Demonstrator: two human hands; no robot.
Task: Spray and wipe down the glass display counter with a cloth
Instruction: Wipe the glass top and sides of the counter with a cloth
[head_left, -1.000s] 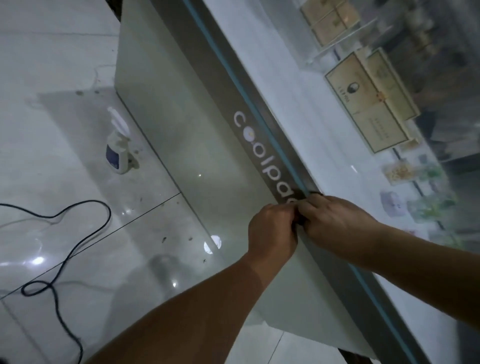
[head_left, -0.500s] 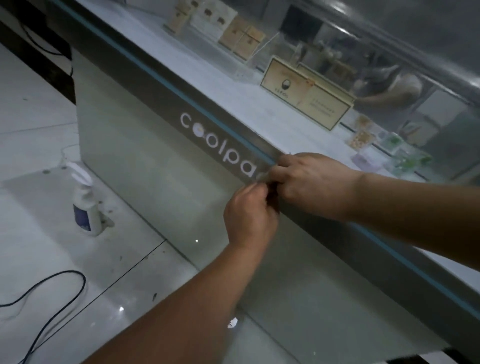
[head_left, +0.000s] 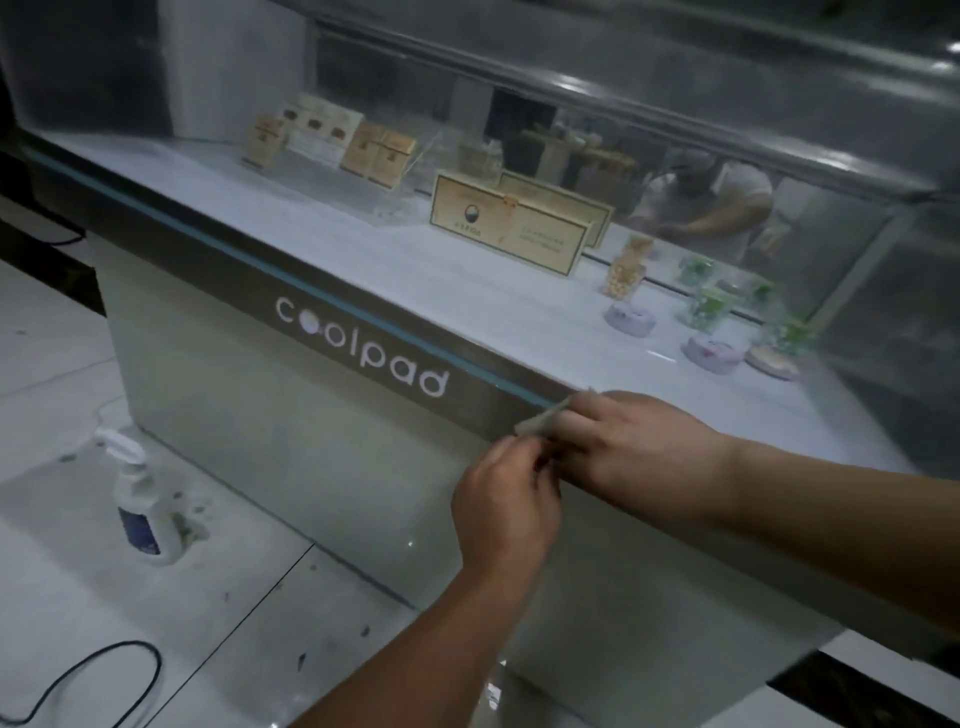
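The glass display counter (head_left: 363, 270) runs from upper left to lower right, with a dark front band (head_left: 234, 280) that carries white "coolpad" lettering. Both hands meet on this band just right of the lettering. My right hand (head_left: 634, 447) lies over the band and pinches a small pale folded cloth (head_left: 543, 420), whose edge sticks out to the left. My left hand (head_left: 506, 501) is just below, its curled fingers at the same cloth. A white spray bottle (head_left: 143, 512) stands on the floor to the left, apart from both hands.
Inside the counter are beige boxes (head_left: 511, 228), small jars (head_left: 626, 275) and round tins (head_left: 714, 353). A black cable (head_left: 104, 670) loops across the glossy tiled floor at lower left. The rear glass reflects a person.
Both hands have slid right along the band, so the whole "coolpad" lettering now shows. The view has lifted to take in more of the counter. The spray bottle has not moved.
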